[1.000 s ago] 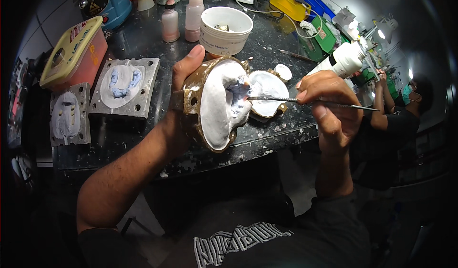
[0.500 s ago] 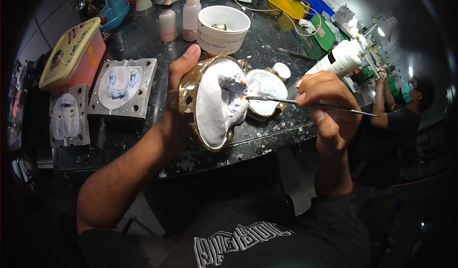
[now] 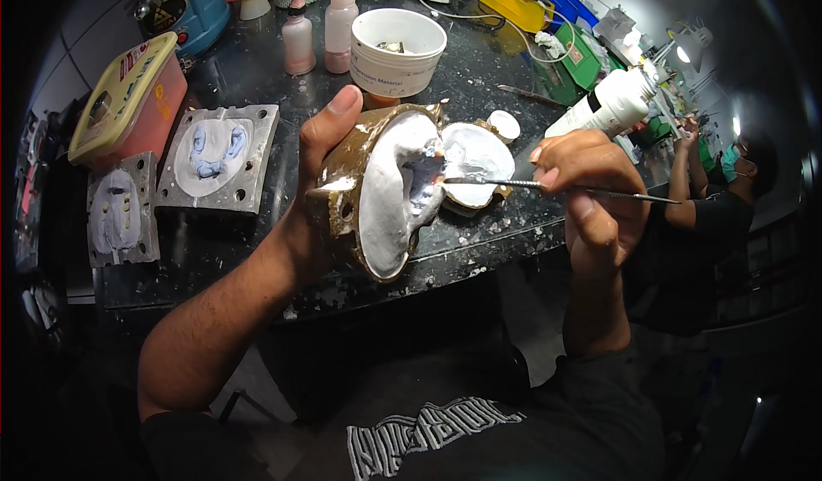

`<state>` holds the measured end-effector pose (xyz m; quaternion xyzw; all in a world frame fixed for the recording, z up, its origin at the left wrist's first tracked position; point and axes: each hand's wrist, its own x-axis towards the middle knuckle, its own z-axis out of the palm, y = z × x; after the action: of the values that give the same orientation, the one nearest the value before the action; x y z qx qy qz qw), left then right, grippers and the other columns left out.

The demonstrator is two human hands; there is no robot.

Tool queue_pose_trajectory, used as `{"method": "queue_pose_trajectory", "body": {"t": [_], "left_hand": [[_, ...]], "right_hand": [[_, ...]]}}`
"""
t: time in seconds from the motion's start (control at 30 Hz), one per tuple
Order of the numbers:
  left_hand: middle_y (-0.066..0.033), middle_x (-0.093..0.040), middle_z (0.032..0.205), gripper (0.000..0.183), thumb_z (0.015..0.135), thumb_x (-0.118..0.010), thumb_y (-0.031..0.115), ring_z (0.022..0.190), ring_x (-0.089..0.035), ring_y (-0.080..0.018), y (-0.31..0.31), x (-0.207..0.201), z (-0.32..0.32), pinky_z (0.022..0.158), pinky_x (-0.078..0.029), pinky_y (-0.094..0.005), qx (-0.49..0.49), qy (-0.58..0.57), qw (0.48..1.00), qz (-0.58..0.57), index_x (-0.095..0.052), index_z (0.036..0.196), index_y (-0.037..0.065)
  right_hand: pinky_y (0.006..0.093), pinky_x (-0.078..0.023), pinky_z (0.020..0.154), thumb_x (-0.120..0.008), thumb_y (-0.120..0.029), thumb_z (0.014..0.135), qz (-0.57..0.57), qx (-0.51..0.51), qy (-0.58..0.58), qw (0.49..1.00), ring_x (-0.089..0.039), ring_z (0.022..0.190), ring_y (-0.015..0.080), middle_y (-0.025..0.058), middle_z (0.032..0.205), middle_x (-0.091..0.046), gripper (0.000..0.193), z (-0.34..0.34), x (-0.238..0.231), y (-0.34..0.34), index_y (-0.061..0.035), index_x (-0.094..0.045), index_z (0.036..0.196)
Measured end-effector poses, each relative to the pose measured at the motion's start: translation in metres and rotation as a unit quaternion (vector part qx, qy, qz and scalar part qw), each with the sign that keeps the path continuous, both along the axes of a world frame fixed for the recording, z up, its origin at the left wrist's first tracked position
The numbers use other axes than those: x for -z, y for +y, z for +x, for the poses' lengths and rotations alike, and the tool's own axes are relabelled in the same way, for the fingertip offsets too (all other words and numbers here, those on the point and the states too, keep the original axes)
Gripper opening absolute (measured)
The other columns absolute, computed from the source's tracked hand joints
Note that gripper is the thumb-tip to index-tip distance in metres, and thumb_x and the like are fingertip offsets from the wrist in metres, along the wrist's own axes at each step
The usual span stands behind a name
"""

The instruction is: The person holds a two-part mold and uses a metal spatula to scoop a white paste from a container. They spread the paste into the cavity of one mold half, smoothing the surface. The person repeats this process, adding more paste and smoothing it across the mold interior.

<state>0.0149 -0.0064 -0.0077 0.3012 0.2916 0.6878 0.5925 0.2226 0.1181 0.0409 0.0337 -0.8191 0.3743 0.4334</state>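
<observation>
My left hand grips a brass-coloured dental flask half, raised above the bench edge and tilted. White plaster fills it, with a hollow of bluish-grey and a little pink on its right side. Between thumb and fingers, my right hand pinches a thin metal dental spatula. Its tip touches the right rim of that hollow. Behind the spatula, the other flask half, also plaster-filled, lies on the bench. The left fingers are mostly hidden behind the flask.
Two grey metal flask halves lie at left beside a yellow-lidded pink tub. A white tub, two pinkish bottles and a white bottle stand behind. At right, a masked person works.
The flask half in my left hand has turned slightly, its plaster face now angled more to the right. The spatula has shifted little, its tip still at the hollow.
</observation>
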Motion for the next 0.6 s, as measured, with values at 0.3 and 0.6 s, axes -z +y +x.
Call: {"method": "queue_pose_trajectory", "body": {"t": [0.3,0.6], "left_hand": [[-0.0156,-0.064,0.109,0.078,0.09,-0.04,0.068,0.098,-0.065,-0.0202,-0.001,-0.007,0.0,0.088,-0.053,-0.0317,0.057,-0.143,0.988,-0.007,-0.054,0.124,-0.001],[-0.0165,-0.062,0.114,0.08,0.09,-0.04,0.069,0.103,-0.063,-0.022,0.0,-0.003,0.0,0.092,-0.051,-0.0333,0.056,-0.116,0.991,-0.028,-0.054,0.126,-0.001]], "right_hand": [[0.0438,-0.049,0.078,-0.037,-0.034,0.105,-0.085,-0.185,0.06,0.977,-0.058,0.069,0.0217,0.0128,0.089,-0.057,0.05,0.016,-0.026,-0.054,-0.0015,-0.067,0.082],[0.0246,-0.021,0.039,-0.064,-0.018,0.092,-0.223,-0.417,-0.017,0.881,-0.036,0.042,0.0063,-0.003,0.055,-0.046,0.021,0.024,-0.065,-0.091,-0.0219,-0.069,0.112]]}}
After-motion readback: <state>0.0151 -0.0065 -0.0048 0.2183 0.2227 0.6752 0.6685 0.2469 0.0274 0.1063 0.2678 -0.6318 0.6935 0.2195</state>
